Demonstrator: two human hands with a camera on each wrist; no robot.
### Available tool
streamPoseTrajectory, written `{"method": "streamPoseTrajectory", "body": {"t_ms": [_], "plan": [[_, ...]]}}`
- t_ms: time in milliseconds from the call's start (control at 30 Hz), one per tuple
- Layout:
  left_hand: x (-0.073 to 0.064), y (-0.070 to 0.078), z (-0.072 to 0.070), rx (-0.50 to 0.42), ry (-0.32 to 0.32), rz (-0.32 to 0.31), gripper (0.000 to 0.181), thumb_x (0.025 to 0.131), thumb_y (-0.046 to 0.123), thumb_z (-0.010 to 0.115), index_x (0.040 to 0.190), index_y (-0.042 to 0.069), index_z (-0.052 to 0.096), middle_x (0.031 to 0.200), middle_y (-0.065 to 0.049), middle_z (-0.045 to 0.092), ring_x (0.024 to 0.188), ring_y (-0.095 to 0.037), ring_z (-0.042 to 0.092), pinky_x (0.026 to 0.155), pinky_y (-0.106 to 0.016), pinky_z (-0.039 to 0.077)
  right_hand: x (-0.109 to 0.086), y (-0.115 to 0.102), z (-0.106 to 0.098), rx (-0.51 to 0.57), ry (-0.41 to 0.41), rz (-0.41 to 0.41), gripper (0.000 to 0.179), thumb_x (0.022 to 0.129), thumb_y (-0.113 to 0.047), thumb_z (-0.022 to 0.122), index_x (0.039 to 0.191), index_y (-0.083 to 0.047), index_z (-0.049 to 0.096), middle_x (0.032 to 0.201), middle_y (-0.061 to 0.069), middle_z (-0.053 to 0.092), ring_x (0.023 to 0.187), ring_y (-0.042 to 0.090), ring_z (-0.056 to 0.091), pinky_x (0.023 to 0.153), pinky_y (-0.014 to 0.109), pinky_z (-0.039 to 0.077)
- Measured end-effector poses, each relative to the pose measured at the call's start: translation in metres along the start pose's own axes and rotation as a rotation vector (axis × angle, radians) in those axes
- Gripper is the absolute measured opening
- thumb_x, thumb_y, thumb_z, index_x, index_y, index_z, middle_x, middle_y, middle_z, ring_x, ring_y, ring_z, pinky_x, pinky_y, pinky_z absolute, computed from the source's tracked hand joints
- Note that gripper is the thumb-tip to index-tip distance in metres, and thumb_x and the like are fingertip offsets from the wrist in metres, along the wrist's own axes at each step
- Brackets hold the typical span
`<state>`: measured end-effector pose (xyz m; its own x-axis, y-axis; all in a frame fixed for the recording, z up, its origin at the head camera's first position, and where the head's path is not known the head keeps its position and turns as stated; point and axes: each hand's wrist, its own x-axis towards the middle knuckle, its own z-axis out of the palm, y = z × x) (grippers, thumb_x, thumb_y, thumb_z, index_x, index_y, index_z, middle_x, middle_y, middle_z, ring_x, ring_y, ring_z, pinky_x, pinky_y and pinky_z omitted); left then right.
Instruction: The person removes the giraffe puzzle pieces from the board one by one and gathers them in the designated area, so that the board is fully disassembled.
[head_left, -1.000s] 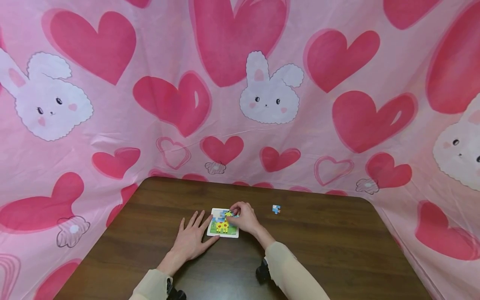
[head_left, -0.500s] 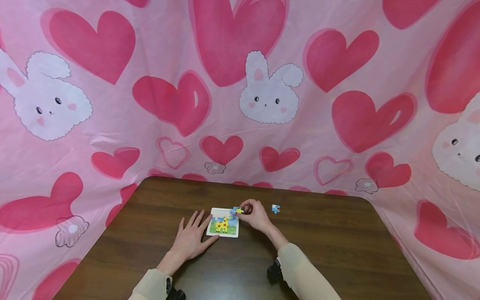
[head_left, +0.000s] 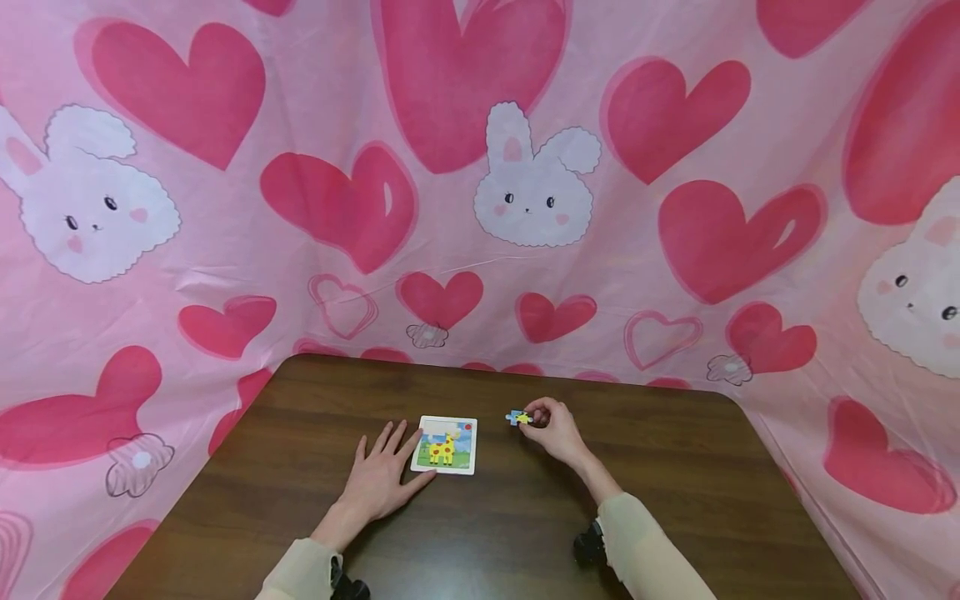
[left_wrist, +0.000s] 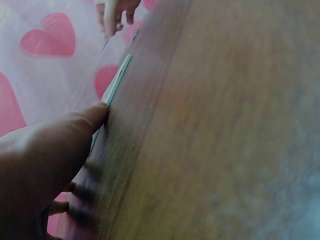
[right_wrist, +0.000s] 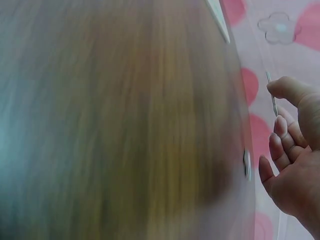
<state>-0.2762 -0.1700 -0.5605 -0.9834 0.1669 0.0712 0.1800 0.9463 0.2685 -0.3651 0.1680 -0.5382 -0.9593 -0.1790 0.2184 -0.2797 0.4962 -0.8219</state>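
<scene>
In the head view, a square giraffe puzzle (head_left: 444, 457) in a white frame lies on the table. My left hand (head_left: 381, 477) rests beside it with fingers spread, thumb and a fingertip at its left and lower edges. The left wrist view shows that thumb against the board's edge (left_wrist: 118, 80). To the right of the board, my right hand (head_left: 558, 433) pinches a blue-and-yellow jigsaw piece (head_left: 518, 417) above the table. In the right wrist view, the piece (right_wrist: 271, 92) appears edge-on between thumb and fingers. The puzzle's upper part shows pale backing and a red dot.
Another small flat piece (right_wrist: 247, 164) lies on the table near the right hand; the hand hides it in the head view. The brown wooden table (head_left: 465, 542) ends at a pink cloth (head_left: 442, 208) with hearts and rabbits.
My right hand has lifted the jigsaw piece off the board's upper part and carried it rightward, uncovering the red dot. It now covers the loose piece. The left hand stays in place.
</scene>
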Motion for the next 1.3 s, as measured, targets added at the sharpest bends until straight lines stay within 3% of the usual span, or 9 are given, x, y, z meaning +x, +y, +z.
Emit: {"method": "streamPoseTrajectory", "body": {"t_ms": [833, 1000, 1300], "plan": [[0.001, 0.001, 0.001, 0.004, -0.004, -0.001, 0.088, 0.098, 0.074, 0.064, 0.166, 0.02, 0.05, 0.175, -0.018, 0.043, 0.165, -0.044, 0.036, 0.127, -0.082, 0.024, -0.031, 0.067, -0.121, -0.265, 0.064, 0.151, 0.026, 0.093, -0.005, 0.084, 0.112, 0.006, 0.072, 0.092, 0.011, 0.065, 0.082, 0.013, 0.052, 0.075, 0.027, 0.04], [0.0, 0.0, 0.001, 0.005, -0.002, -0.001, 0.087, 0.098, 0.074, 0.065, 0.166, 0.02, 0.051, 0.175, -0.018, 0.044, 0.165, -0.044, 0.037, 0.127, -0.082, 0.025, -0.032, 0.073, -0.128, -0.291, 0.067, 0.134, 0.023, 0.092, -0.005, 0.083, 0.109, 0.005, 0.072, 0.09, 0.01, 0.065, 0.08, 0.009, 0.052, 0.076, 0.028, 0.038], [0.0, 0.0, 0.001, 0.001, 0.003, -0.001, 0.087, 0.098, 0.074, 0.064, 0.166, 0.02, 0.051, 0.175, -0.018, 0.044, 0.165, -0.043, 0.037, 0.127, -0.081, 0.024, -0.028, 0.075, -0.122, -0.331, 0.049, 0.119, 0.02, 0.094, -0.009, 0.083, 0.109, 0.001, 0.074, 0.09, 0.009, 0.068, 0.079, 0.005, 0.056, 0.08, 0.034, 0.036]]}}
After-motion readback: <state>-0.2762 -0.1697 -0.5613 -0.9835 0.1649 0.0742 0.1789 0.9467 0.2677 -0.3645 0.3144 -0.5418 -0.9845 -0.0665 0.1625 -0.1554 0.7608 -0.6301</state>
